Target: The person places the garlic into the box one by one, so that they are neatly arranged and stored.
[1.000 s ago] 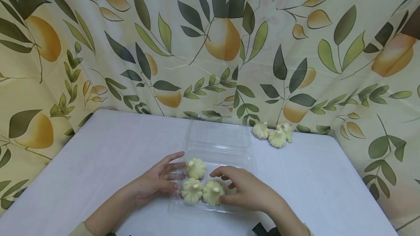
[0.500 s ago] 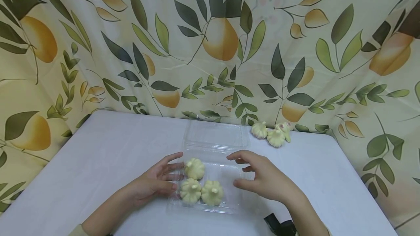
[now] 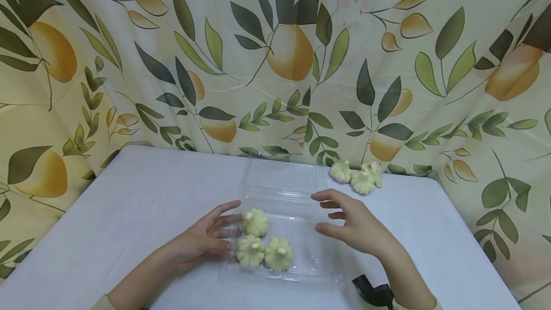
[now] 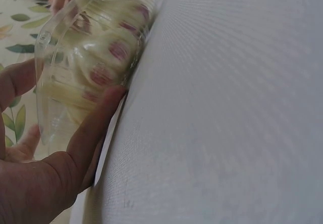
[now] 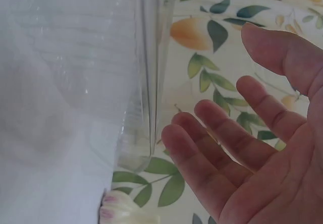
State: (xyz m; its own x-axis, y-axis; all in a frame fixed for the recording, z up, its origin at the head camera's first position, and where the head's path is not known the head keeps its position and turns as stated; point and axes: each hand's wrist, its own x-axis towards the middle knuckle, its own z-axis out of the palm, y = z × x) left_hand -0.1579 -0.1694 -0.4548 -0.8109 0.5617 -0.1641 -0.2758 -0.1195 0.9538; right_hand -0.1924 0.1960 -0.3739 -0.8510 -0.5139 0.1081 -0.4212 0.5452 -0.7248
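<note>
Left hand (image 3: 206, 237), fingers loose, touches clear rectangular plastic box (image 3: 307, 248); right hand (image 3: 354, 226) hovers empty, relaxed. Three pale-yellow ridged garlic bulbs (image 3: 279, 254) sit inside, left part. Pale garlic cluster (image 3: 362, 182) near back edge of white table (image 3: 159, 190); clumsy reach may knock it off.

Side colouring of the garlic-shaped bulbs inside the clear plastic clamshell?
Pale cream bulbs with purple-pink patches on the sides; left wrist view shows it best.

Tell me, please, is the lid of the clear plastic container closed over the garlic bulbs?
No, the lid is open behind the tray, leaving the garlic bulbs in it uncovered.
</note>
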